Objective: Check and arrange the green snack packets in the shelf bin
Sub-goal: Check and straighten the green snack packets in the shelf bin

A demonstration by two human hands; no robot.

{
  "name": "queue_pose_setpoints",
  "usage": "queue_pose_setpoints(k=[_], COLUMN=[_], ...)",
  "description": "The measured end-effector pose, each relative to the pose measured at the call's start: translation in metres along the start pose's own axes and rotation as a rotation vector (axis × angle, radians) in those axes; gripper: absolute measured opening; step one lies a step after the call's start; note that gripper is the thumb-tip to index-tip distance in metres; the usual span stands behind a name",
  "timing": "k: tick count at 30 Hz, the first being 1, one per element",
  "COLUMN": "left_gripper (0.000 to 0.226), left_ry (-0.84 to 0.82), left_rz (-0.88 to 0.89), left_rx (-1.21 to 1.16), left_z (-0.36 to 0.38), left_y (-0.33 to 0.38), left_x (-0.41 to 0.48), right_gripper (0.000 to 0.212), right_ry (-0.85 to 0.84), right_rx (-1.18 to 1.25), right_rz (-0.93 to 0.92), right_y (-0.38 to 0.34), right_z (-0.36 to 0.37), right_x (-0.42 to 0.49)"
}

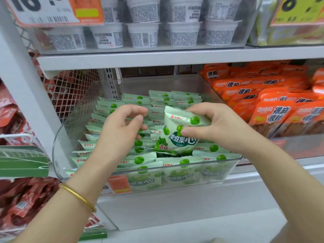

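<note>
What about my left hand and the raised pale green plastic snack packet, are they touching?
Apart. The head view shows a clear gap between the curled left hand and the raised snack packet; only the right hand grips it.

The right hand (215,127) pinches a green packet (180,135) upright above the clear bin (73,120), which holds rows of like packets (140,160). The left hand (121,130), fingers curled, is over the rows with nothing visibly in it. Orange packs (273,109) fill the bin to the right, and white cups (143,35) stand on the shelf above.
</note>
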State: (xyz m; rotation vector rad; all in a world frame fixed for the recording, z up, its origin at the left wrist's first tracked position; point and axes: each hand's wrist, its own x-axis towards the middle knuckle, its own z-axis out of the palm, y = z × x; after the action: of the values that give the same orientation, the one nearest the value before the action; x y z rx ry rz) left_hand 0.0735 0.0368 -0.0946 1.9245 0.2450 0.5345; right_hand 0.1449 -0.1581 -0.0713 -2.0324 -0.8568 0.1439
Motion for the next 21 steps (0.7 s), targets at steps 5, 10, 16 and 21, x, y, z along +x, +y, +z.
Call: queue_pose_setpoints(k=[5, 10, 16, 21], left_gripper=[0.017, 0.014, 0.01, 0.014], left_ry=[-0.054, -0.107, -0.131, -0.14], left_rz=[0.049, 0.086, 0.134, 0.144], left_rx=[0.025, 0.055, 0.169, 0.235], left_z=[0.004, 0.009, 0.01, 0.013], left_y=[0.006, 0.005, 0.002, -0.002], left_x=[-0.005, -0.006, -0.006, -0.004], right_gripper=[0.028, 0.042, 0.029, 0.026], right_ry=[-0.038, -0.122, -0.089, -0.18], right_rx=[-0.241, -0.633, -0.561, -0.761], right_rz=[-0.028, -0.067, -0.088, -0.164], right_y=[0.0, -0.001, -0.002, 0.003], right_z=[0.009, 0.03, 0.021, 0.035], right_x=[0.001, 0.001, -0.001, 0.003])
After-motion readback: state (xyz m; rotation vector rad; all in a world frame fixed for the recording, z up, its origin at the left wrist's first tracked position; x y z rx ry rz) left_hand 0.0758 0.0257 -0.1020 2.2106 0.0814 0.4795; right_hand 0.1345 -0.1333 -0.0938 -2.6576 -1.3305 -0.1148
